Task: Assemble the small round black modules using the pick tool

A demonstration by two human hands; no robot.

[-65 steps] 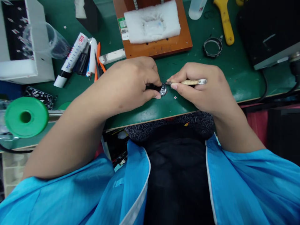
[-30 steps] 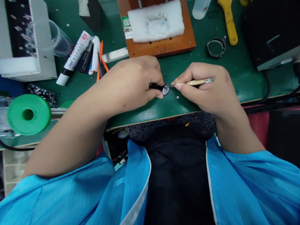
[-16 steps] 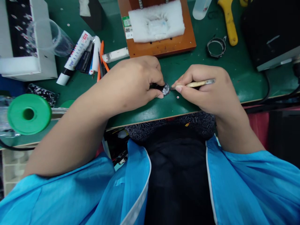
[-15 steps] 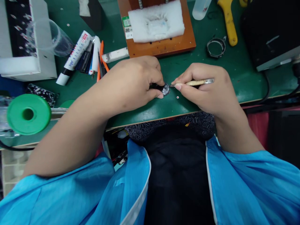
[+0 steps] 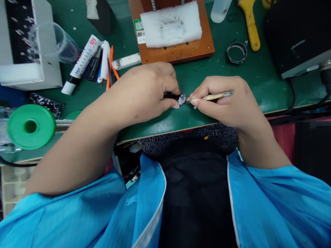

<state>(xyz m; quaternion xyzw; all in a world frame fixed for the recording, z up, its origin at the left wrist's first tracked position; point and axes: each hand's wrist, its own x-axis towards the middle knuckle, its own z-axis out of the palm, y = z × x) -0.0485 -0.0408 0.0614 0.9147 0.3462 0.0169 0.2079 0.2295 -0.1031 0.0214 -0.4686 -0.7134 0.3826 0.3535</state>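
Between thumb and fingers, my left hand (image 5: 155, 91) holds a small round dark part (image 5: 182, 99) with a shiny silvery face, low over the green table. My right hand (image 5: 219, 100) grips a thin tool (image 5: 217, 96) with a pale handle and a metal end, held like a pen. The tool's tip points left and is at the right edge of the round part; whether it touches cannot be made out. A tiny white and red piece (image 5: 195, 107) lies just under my right fingertips.
Behind my hands is a wooden fixture (image 5: 181, 53) bearing white foam (image 5: 170, 26). A black ring (image 5: 237, 52), a yellow-handled tool (image 5: 250, 26) and a black machine (image 5: 297, 34) are at the right. Left stand a marker (image 5: 82, 63), a clear cup (image 5: 55, 43) and a green spool (image 5: 31, 126).
My right hand has moved slightly down and left with the tool, now nearly covering the tiny piece. My left hand keeps its hold on the round part. The view has shifted slightly.
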